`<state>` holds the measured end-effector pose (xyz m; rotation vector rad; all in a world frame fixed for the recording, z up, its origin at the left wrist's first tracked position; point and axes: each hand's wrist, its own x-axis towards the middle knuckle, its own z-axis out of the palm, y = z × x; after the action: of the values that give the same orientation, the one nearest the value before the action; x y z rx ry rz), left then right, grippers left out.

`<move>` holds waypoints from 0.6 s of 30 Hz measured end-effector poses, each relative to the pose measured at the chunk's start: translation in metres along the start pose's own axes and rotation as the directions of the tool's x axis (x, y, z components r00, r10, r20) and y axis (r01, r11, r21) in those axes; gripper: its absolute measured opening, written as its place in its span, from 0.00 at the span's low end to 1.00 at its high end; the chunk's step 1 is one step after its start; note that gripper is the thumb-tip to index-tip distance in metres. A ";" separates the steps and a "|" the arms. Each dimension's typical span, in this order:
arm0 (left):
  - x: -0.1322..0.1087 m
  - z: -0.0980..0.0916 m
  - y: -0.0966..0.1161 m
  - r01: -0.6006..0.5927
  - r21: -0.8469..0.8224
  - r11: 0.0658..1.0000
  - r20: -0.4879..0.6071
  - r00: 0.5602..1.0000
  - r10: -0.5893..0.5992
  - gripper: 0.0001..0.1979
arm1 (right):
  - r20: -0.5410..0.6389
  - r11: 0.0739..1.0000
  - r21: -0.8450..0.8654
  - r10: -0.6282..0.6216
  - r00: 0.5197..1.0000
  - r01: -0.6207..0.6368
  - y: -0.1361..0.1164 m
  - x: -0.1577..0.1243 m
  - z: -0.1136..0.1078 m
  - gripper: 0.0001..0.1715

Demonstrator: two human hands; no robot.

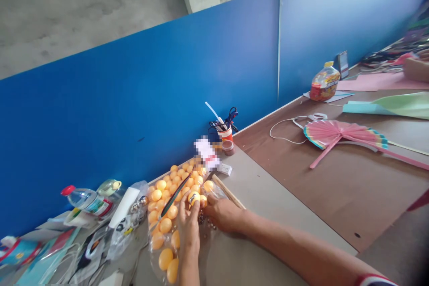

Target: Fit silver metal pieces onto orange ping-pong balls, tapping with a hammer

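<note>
My left hand [189, 219] is closed around an orange ball [194, 197] with a dark mark on it, thumb and fingers on its sides. Just right of it, my right hand [223, 213] reaches in with bent fingers beside another orange ball; its fingertips are partly hidden, so its hold is unclear. Many orange balls fill a clear plastic bag [157, 261] under and left of my hands. A long dark thin strip [176, 192] lies across the balls. Small shiny beads [209, 223] show beneath my right hand.
Bottles [89, 201] and plastic packets lie at left. A pen cup [225, 133], a small white box [225, 169] and a wooden stick [229, 192] are behind my hands. A pink paper fan [342, 134] and a juice bottle [324, 82] sit right. Another person's hand [416, 68] shows far right.
</note>
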<state>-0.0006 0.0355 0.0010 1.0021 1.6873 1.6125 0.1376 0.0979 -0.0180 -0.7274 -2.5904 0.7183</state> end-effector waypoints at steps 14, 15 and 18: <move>0.000 -0.002 0.006 -0.091 0.118 0.989 -0.005 0.996 0.092 0.24 | -0.065 0.899 0.422 0.160 0.985 -0.118 0.008 0.008 -0.008 0.07; 0.001 -0.003 0.006 -0.083 0.126 0.989 -0.002 0.996 0.084 0.24 | -0.058 0.837 0.525 0.212 0.976 -0.151 0.010 0.010 -0.011 0.06; 0.001 -0.004 0.004 -0.045 0.094 0.995 0.014 0.999 0.044 0.24 | 0.025 0.532 0.826 0.291 0.956 -0.184 0.010 0.013 -0.020 0.04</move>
<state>-0.0034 0.0341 0.0058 1.1003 1.7583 1.5645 0.1400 0.1201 -0.0053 -0.7497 -1.6955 1.7471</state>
